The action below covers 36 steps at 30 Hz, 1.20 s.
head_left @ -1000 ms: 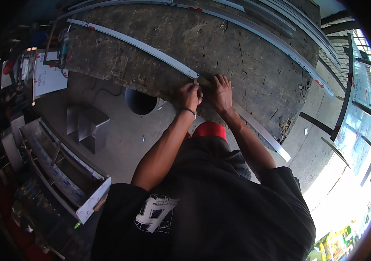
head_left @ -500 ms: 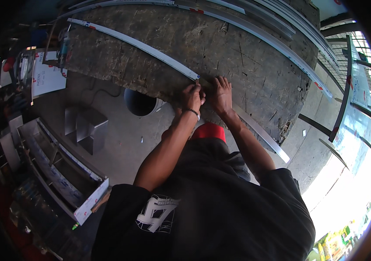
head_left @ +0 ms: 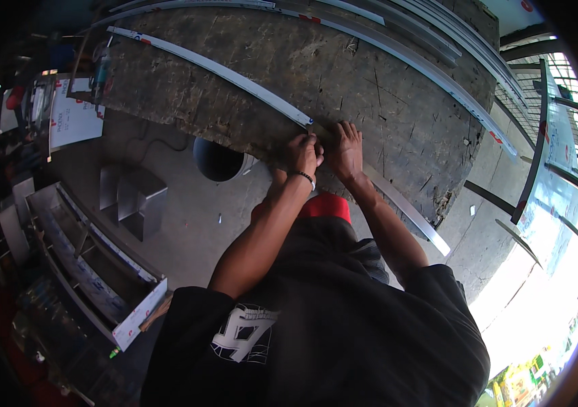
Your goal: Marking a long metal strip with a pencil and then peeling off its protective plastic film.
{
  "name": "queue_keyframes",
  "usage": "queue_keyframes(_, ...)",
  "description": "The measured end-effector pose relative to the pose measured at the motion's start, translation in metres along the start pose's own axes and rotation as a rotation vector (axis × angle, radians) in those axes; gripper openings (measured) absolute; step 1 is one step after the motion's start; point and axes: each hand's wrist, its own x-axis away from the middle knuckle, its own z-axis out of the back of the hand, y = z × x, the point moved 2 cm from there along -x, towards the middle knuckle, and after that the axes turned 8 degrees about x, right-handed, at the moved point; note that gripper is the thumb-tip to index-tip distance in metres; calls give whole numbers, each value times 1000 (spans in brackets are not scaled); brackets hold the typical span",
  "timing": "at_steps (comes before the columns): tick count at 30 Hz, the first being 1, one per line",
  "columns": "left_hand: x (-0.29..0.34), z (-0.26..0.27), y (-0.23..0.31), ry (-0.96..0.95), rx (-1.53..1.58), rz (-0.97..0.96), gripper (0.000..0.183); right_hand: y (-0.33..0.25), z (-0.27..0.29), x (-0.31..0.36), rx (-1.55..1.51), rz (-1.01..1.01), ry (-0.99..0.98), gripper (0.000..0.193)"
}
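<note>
My left hand (head_left: 306, 153) is closed in a pinch by the near edge of the worn workbench (head_left: 255, 47). Its fingertips meet close to the end of a long, narrow metal strip (head_left: 214, 68) covered in white film; whatever they pinch is too small to make out. Just to the right, my right hand (head_left: 347, 148) lies palm down with its fingers stretched out. A bare metal bar (head_left: 411, 211) runs from beneath this hand toward the lower right, past the bench edge. Whether strip and bar join is hidden by my hands.
Several long metal profiles (head_left: 411, 51) lie along the bench's far side. Below the bench are a round bin (head_left: 218, 161), bent sheet-metal pieces (head_left: 136, 200) and a long metal frame (head_left: 92, 264). A film-covered panel (head_left: 550, 197) stands at right.
My left hand has shifted very slightly to the right and nearer to me, away from the strip's end. The right hand stays in place.
</note>
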Motion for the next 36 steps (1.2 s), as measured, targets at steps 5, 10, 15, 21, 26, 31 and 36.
queue_keyframes(5,-2,-10,4,18,13,-23,10,6,-1,0,25,28,47,53)
queue_keyframes(10,4,-8,0,11,37,5,11,1,2,2,-14,19,13,53)
queue_keyframes(15,-1,-16,6,26,24,-35,11,8,-4,2,44,20,50,50)
queue_keyframes(21,-1,-11,5,57,-52,-12,11,0,0,1,-2,28,24,48)
queue_keyframes(26,0,-16,5,68,-6,-18,9,5,-3,3,41,32,100,42)
queue_keyframes(31,-3,-13,4,43,4,-18,7,0,0,0,32,46,96,41)
queue_keyframes(36,-3,-19,6,40,44,9,8,3,-2,2,35,37,128,40)
